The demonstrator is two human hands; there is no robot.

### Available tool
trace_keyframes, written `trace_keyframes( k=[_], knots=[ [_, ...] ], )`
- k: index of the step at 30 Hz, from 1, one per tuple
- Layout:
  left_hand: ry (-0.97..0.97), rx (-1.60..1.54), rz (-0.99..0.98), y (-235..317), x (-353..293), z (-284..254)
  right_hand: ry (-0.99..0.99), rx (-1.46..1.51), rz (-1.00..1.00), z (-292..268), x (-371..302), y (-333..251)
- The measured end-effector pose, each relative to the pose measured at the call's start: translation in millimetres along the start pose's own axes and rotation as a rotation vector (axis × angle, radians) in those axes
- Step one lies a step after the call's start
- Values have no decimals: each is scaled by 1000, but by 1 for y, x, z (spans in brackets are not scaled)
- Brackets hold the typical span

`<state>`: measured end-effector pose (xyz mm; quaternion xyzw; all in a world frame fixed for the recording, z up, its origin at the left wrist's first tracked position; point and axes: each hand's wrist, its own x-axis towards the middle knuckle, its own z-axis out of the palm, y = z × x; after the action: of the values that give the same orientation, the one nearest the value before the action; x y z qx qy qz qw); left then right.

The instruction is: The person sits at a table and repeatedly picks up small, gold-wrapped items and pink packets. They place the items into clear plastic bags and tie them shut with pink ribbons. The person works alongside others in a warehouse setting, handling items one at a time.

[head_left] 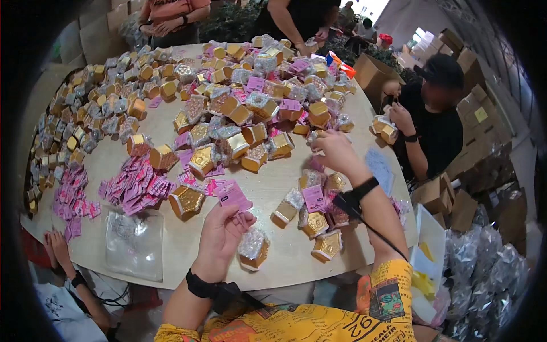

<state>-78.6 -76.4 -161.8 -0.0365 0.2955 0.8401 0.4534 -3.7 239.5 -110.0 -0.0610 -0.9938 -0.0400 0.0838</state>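
My left hand [219, 238] pinches a pink printed card tag [235, 195] between thumb and fingers. Just right of that hand, near the front edge, a small gold house-shaped ornament [253, 249] with a glittery white top rests on the table. Farther off, my right hand [342, 151] reaches over the right end of the big ornament heap [228, 105], fingers bent together; whatever lies between the fingertips is too small to make out. Below my right wrist sits a small cluster of gold ornaments [315, 222], a pink tag [313, 198] lying on it.
Piles of pink tags [137, 182] and a clear plastic bag [134, 245] lie on the left of the table [273, 279]. A co-worker in black [433, 114] handles ornaments at right; other people stand around. Cartons [439, 196] and silvery bags [478, 273] fill the right side.
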Motion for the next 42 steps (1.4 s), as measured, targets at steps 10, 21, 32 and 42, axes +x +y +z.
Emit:
trace_keyframes(
  k=[10,21,32,42],
  knots=[
    [-224,156,-157,-9,2,16,-178,-401,337,55,-12,73],
    [-202,265,-143,-15,-6,19,-158,-262,416,70,-24,78],
    [-37,178,5,-49,23,39,428,157,-377,-30,-49,-123],
    [-150,366,209,-25,12,34,-238,-66,118,28,-14,28]
  ],
)
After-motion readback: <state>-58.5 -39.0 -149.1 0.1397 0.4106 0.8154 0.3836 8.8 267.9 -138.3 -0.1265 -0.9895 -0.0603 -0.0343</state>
